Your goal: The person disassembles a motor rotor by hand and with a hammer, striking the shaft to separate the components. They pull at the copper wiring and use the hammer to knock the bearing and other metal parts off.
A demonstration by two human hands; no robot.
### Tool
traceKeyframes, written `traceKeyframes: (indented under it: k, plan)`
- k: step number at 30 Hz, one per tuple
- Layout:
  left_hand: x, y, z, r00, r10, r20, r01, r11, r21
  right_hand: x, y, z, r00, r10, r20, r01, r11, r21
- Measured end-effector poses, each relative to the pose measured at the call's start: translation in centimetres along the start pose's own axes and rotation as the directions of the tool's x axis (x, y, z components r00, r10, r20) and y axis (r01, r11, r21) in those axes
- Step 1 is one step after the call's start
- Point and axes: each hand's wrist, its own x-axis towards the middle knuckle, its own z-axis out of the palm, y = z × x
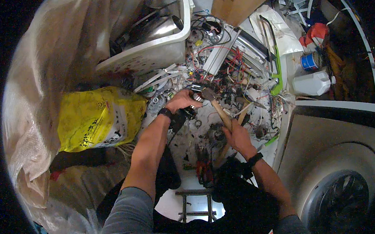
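Note:
My right hand (239, 136) grips the wooden handle of a hammer (218, 109), whose dark metal head (207, 93) is raised near the left hand. My left hand (181, 100) is closed on a small metal part (196, 89) amid a heap of scrap wires and electronic parts (231, 74). A second wooden-handled hammer (246, 108) lies just right of the one I hold. Both wrists wear dark bands.
A yellow sack (98, 118) lies to the left, with a large translucent bag (45, 72) behind it. A white plastic tub (152, 52) holds metal pots. A cardboard box (237, 4), a white jug (312, 83), red pliers (202, 166) and a fan housing (339, 194) surround me.

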Motion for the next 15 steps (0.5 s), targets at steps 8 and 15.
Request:
traceKeyframes:
  k: [8,15]
  plan:
    - [-3.1,0.6,8.7,0.823,0.176,-0.541,0.213,0.786,0.580,-0.2,-0.3,0.2,0.999,0.019,-0.047,-0.018,1.000,0.023]
    - [-1.7,-1.0,6.1,0.916,0.052,-0.397,0.187,0.822,0.538,-0.1,-0.6,-0.4,0.995,0.095,0.040,-0.100,0.984,0.149]
